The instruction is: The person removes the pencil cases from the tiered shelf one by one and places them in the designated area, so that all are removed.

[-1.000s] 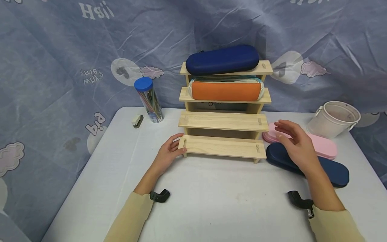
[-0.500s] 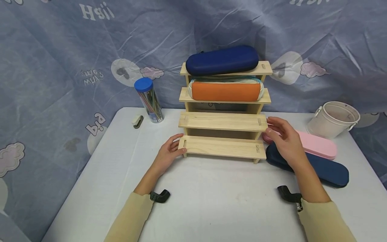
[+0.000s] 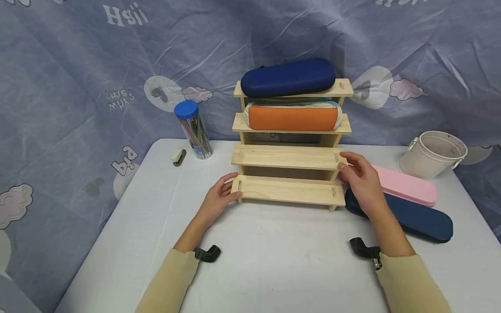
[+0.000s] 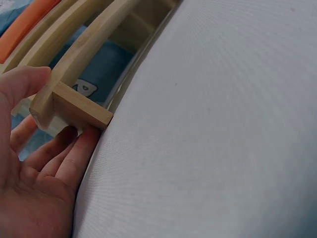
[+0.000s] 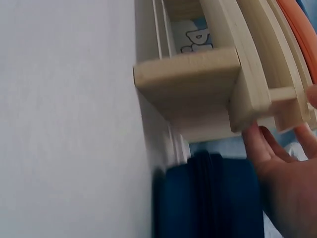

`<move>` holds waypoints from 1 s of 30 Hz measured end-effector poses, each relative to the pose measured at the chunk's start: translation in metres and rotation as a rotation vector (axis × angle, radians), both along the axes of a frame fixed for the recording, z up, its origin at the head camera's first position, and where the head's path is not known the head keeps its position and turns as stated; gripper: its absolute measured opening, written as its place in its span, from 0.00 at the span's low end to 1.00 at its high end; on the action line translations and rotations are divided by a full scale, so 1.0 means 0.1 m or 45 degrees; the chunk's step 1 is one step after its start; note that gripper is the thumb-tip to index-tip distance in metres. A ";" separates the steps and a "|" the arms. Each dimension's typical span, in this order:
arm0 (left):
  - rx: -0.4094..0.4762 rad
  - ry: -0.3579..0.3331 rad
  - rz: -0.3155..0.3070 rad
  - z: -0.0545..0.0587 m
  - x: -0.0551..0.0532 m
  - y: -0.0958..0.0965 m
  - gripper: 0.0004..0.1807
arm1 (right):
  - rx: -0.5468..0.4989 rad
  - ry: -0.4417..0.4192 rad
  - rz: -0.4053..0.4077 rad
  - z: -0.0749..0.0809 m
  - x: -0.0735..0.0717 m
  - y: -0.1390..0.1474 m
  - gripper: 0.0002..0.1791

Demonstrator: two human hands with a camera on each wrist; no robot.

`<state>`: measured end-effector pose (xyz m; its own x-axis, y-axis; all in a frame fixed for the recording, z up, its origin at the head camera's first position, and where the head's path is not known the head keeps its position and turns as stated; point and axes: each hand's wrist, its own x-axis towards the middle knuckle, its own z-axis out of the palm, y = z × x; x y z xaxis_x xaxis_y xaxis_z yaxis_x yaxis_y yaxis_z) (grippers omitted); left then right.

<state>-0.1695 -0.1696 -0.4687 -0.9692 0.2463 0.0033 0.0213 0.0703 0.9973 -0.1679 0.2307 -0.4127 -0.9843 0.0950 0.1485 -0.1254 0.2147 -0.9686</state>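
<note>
White tabletop [image 3: 293, 252] carries the four-tier wooden rack [image 3: 287, 159]; your left hand [image 3: 217, 197] pinches its lowest tier [image 3: 289, 190], your right hand [image 3: 363, 181] the tier above [image 3: 282, 154]. Steady both ends evenly, lest the topmost blue pencil case [image 3: 287, 78] slide.

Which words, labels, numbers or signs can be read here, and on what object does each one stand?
"Hai": backdrop cloth, upper left; ending unsure.
"me?" "why?": same cloth, below that; small, not certain.
Other cloth lettering: distorted or cut off; unreadable.
Clear jar: label too small to read.
</note>
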 end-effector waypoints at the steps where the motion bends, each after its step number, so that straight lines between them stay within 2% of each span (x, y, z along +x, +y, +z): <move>1: 0.001 0.001 0.001 0.00 0.00 0.00 0.33 | -0.049 -0.002 -0.011 -0.01 -0.01 -0.01 0.26; 7: 0.007 0.007 -0.007 0.00 0.00 0.02 0.33 | -0.368 0.035 -0.051 -0.05 -0.03 -0.13 0.23; 11: 0.007 0.017 -0.014 0.02 0.00 0.02 0.34 | -0.461 0.068 -0.085 -0.07 -0.03 -0.21 0.21; 18: 0.001 -0.019 -0.018 0.05 0.00 0.03 0.34 | -0.396 0.068 -0.145 -0.08 -0.01 -0.26 0.22; 25: -0.007 -0.039 -0.045 0.30 0.12 0.05 0.34 | -0.216 0.115 -0.197 -0.15 -0.03 -0.28 0.20; 30: 0.002 -0.039 -0.039 0.32 0.14 0.04 0.34 | -0.169 0.140 -0.198 -0.16 -0.02 -0.30 0.20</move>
